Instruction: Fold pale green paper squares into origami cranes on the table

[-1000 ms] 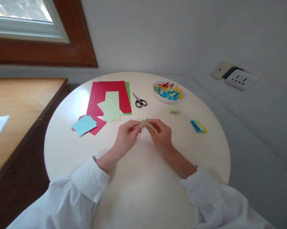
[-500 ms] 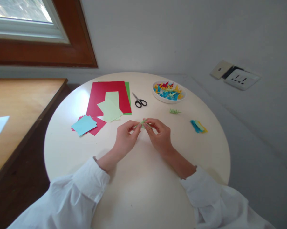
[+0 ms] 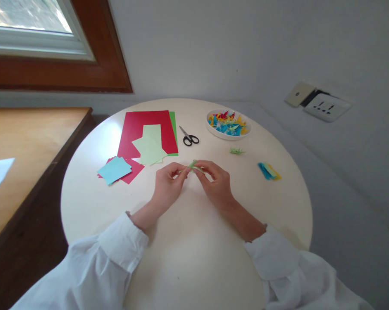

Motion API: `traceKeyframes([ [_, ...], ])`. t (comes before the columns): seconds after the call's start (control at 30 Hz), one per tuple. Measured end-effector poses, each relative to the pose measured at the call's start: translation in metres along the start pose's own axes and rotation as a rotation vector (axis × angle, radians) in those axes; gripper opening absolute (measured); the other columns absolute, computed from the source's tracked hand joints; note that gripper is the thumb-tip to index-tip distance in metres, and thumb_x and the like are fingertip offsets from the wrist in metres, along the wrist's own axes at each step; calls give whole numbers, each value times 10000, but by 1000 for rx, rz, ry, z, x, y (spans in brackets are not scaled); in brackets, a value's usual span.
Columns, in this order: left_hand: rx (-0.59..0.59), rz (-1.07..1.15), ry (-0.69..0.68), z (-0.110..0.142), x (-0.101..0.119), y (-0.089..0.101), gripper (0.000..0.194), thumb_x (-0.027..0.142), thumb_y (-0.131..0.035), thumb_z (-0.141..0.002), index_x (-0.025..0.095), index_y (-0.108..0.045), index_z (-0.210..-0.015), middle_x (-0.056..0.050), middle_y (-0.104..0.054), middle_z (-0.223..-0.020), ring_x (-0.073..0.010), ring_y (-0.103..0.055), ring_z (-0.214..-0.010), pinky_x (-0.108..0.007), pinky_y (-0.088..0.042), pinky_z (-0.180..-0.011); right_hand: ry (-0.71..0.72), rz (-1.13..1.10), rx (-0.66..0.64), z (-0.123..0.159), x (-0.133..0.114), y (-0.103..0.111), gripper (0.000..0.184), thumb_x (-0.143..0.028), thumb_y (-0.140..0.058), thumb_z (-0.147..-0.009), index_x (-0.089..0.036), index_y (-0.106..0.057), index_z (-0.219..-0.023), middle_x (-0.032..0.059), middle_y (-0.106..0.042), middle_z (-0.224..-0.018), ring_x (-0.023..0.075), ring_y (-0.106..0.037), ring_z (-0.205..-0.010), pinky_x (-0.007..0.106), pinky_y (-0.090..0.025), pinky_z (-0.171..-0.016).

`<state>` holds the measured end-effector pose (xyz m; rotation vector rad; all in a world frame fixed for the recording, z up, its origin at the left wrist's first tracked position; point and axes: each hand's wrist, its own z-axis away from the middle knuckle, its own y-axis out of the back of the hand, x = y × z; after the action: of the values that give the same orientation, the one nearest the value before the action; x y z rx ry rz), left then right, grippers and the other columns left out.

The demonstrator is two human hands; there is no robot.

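Observation:
A small piece of light green folded paper point(image 3: 192, 164) is pinched between my two hands, just above the middle of the table. My left hand point(image 3: 169, 181) grips its left side between thumb and fingers. On the other side, my right hand point(image 3: 215, 181) pinches it the same way. Fingertips cover much of the paper, so its exact folds cannot be made out. Beyond the hands lie scissors point(image 3: 191, 139) with black handles. To the right of them, a white dish point(image 3: 229, 137) holds many small folded paper shapes in red, yellow, blue and green.
Red paper point(image 3: 136, 125) lies over a green sheet, with pale green sheets point(image 3: 150, 144) on top. Light blue squares point(image 3: 114, 170) sit at left. Green paper bits point(image 3: 237, 151) and small coloured strips point(image 3: 269, 171) are at right. A wooden table point(image 3: 29, 133) stands further left.
My left hand has shifted slightly left, and the gap between the hands is a little wider. The green paper in them has turned and shows more of its surface.

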<state>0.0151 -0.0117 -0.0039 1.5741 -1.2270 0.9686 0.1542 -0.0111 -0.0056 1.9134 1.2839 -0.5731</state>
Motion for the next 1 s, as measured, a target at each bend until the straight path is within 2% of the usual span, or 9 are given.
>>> traceKeyframes([
  [0.13, 21, -6, 15, -2, 1, 0, 163, 302, -622, -739, 163, -648, -659, -12, -642, -621, -127, -563, -590, -254, -446, -582, 101, 111, 43, -2, 1, 2, 80, -220, -585, -811, -223, -647, -862, 53, -658, -928, 167, -618, -900, 327, -526, -777],
  [0.2, 30, -14, 25, -3, 0, 0, 174, 312, -626, -736, 162, -634, -648, -11, -632, -621, -128, -560, -596, -258, -452, -589, 120, 163, 64, -3, 1, 3, 77, -209, -586, -810, -218, -654, -846, 54, -645, -875, 170, -605, -868, 329, -519, -751],
  [0.37, 16, -16, 19, -4, -1, 0, 169, 318, -625, -735, 165, -587, -674, -9, -603, -665, -131, -565, -637, -265, -478, -618, 98, 133, 7, -4, 2, 4, 92, -190, -555, -825, -207, -645, -833, 27, -661, -791, 146, -597, -743, 289, -494, -656],
  [0.43, 8, -6, -16, -5, -2, 0, 147, 293, -640, -721, 176, -582, -790, -20, -615, -775, -141, -590, -737, -277, -495, -691, 72, 102, -1, -4, 2, 4, 100, -182, -549, -823, -203, -647, -825, 24, -667, -790, 139, -595, -727, 273, -480, -627],
  [0.5, -23, 20, -59, -5, -3, 0, 258, 259, -645, -716, 198, -561, -953, -45, -619, -952, -155, -599, -882, -299, -494, -792, 32, 70, -15, -5, 1, 4, 103, -175, -552, -815, -199, -652, -818, 23, -672, -790, 134, -593, -723, 258, -466, -602],
  [0.57, -84, 39, -75, -5, -4, 1, 315, 236, -625, -733, 206, -544, -1036, -69, -606, -1068, -167, -589, -983, -319, -478, -863, -28, 37, -31, -5, 0, 4, 101, -175, -559, -804, -197, -657, -813, 23, -677, -795, 129, -594, -720, 246, -454, -583],
  [0.67, -143, -1, -63, -5, -4, 3, 212, 241, -586, -767, 181, -592, -970, -86, -639, -1025, -187, -598, -982, -334, -478, -866, -142, -38, -42, -5, 0, 4, 93, -209, -573, -788, -202, -664, -803, 21, -685, -803, 125, -600, -704, 238, -458, -572],
  [0.8, -122, -58, -50, -5, -4, 3, 153, 258, -576, -774, 180, -622, -897, -80, -667, -957, -201, -609, -938, -335, -488, -825, -290, -246, -64, -4, 1, 1, 114, -272, -593, -762, -202, -667, -813, 10, -697, -809, 100, -593, -563, 238, -496, -541],
  [1.0, -101, -32, -106, -6, -8, 3, 113, 210, -583, -750, 171, -599, -855, -82, -647, -949, -188, -613, -918, -334, -481, -836, -314, -366, -89, -4, 5, -1, 108, -245, -622, -731, -194, -679, -806, 10, -702, -778, 113, -641, -615, 247, -540, -614],
])
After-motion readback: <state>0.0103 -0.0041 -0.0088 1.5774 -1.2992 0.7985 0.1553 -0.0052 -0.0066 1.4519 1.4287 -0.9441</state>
